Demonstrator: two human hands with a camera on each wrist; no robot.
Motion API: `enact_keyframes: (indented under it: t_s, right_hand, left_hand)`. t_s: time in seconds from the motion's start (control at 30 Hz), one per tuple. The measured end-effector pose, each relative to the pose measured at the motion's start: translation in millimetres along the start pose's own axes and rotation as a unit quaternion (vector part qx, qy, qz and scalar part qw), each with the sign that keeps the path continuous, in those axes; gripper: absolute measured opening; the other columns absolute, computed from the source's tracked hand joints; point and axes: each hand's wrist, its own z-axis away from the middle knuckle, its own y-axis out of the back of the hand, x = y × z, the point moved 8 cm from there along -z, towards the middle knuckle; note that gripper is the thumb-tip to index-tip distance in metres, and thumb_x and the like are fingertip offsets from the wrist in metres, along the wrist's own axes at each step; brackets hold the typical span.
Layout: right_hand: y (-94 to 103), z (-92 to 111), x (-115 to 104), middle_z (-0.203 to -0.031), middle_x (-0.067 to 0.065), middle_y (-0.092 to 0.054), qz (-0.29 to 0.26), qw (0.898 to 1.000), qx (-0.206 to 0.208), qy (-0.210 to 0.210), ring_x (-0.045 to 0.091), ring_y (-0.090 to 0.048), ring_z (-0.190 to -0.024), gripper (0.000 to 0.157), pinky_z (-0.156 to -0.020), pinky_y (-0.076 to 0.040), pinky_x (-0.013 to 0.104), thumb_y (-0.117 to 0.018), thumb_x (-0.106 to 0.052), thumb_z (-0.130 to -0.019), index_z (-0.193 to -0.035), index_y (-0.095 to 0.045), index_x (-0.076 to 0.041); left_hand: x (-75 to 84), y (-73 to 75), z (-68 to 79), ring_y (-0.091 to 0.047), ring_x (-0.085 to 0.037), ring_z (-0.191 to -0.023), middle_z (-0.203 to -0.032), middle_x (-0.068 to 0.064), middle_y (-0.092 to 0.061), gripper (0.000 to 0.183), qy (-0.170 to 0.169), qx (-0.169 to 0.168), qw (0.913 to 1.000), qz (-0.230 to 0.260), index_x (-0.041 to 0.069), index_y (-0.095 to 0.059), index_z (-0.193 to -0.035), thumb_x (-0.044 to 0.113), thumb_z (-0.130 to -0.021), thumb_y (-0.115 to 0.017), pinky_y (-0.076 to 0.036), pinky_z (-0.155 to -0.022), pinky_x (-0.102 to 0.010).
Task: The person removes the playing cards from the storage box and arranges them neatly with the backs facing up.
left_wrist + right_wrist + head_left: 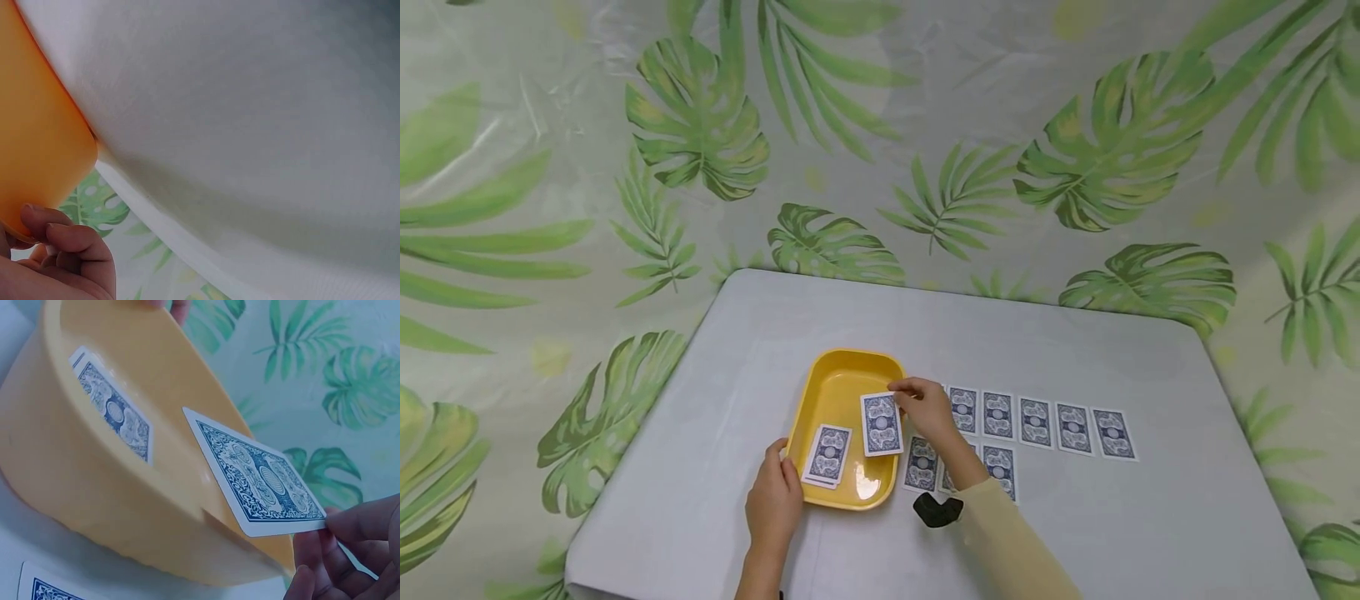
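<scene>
A yellow tray (842, 367) stands on the table, and my left hand (773, 500) grips its rim at the near left corner. In the left wrist view the fingers (81, 247) curl at the tray's edge. My right hand (925, 410) pinches a blue-backed playing card (882, 425) by one corner, over the right part of the tray. The right wrist view shows that card (259, 478) tilted above the rim, held between thumb and fingers (365, 519). Inside the tray, a few cards (829, 454) lie face down in a small overlapping pile at the left.
Right of the tray, face-down cards lie in two rows: a far row (1036, 422) of several and a shorter near row (921, 463), partly hidden by my right arm. A black band (937, 510) shows at the right wrist. The white table (1150, 517) meets a leaf-patterned backdrop (925, 108).
</scene>
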Motion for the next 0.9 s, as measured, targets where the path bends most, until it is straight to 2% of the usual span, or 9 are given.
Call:
enact_keyframes:
  t_s: [0.1, 0.2, 0.37, 0.6, 0.73, 0.9]
  right_hand:
    - [4.3, 3.1, 5.1, -0.088, 0.008, -0.064, -0.016, 1.0, 0.005, -0.007, 0.025, -0.062, -0.075, 0.019, -0.072, -0.052, 0.043, -0.057, -0.006, -0.095, -0.108, -0.07, 0.001]
    - [10.0, 5.4, 11.4, -0.093, 0.01, -0.065, -0.021, 1.0, 0.016, -0.011, 0.024, -0.062, -0.079, 0.02, -0.078, -0.052, 0.047, -0.057, -0.005, -0.095, -0.108, -0.07, 0.001]
    - [20.3, 9.8, 19.9, -0.101, 0.012, -0.066, -0.018, 0.999, 0.036, -0.023, 0.026, -0.061, -0.086, 0.02, -0.081, -0.053, 0.043, -0.056, -0.004, -0.095, -0.108, -0.071, 0.0]
    - [32.6, 14.5, 30.4, -0.101, 0.01, -0.067, -0.029, 0.998, 0.053, -0.036, 0.022, -0.06, -0.085, 0.021, -0.083, -0.051, 0.046, -0.056, -0.006, -0.096, -0.108, -0.072, -0.001]
    - [42.5, 18.6, 35.5, -0.101, 0.009, -0.068, -0.034, 0.997, 0.063, -0.04, 0.021, -0.06, -0.083, 0.021, -0.08, -0.051, 0.045, -0.056, -0.006, -0.095, -0.109, -0.072, -0.003]
    - [55.5, 22.5, 45.7, -0.102, 0.011, -0.068, -0.038, 0.995, 0.075, -0.049, 0.02, -0.061, -0.083, 0.021, -0.074, -0.05, 0.038, -0.057, -0.005, -0.095, -0.11, -0.071, -0.002]
  left_hand:
    - [0.5, -0.4, -0.3, -0.053, -0.025, -0.064, -0.103, -0.025, -0.066, 0.031, 0.003, -0.005, 1.0, 0.0, -0.001, -0.053, -0.128, 0.009, -0.099, -0.049, -0.043, -0.054, -0.039]
    - [1.0, -1.0, -0.2, -0.055, -0.026, -0.066, -0.106, -0.025, -0.066, 0.032, 0.006, -0.011, 0.9999, -0.001, -0.001, -0.052, -0.129, 0.01, -0.099, -0.049, -0.045, -0.057, -0.041]
    - [2.3, -0.5, -1.0, -0.053, -0.024, -0.065, -0.107, -0.026, -0.065, 0.032, 0.013, -0.02, 0.9997, -0.002, -0.002, -0.052, -0.13, 0.009, -0.1, -0.048, -0.043, -0.056, -0.038]
    - [3.0, 2.7, 0.4, -0.053, -0.026, -0.062, -0.102, -0.025, -0.066, 0.031, 0.0, -0.002, 1.0, 0.001, -0.002, -0.053, -0.127, 0.009, -0.099, -0.049, -0.044, -0.054, -0.041]
    - [4.0, 3.4, 0.3, -0.054, -0.027, -0.062, -0.099, -0.025, -0.066, 0.03, -0.008, 0.007, 0.9999, 0.001, -0.002, -0.054, -0.126, 0.009, -0.098, -0.05, -0.045, -0.054, -0.043]
    - [3.3, 1.6, 1.3, -0.055, -0.027, -0.064, -0.102, -0.025, -0.066, 0.031, -0.003, -0.001, 1.0, -0.001, -0.002, -0.053, -0.127, 0.009, -0.099, -0.049, -0.045, -0.055, -0.043]
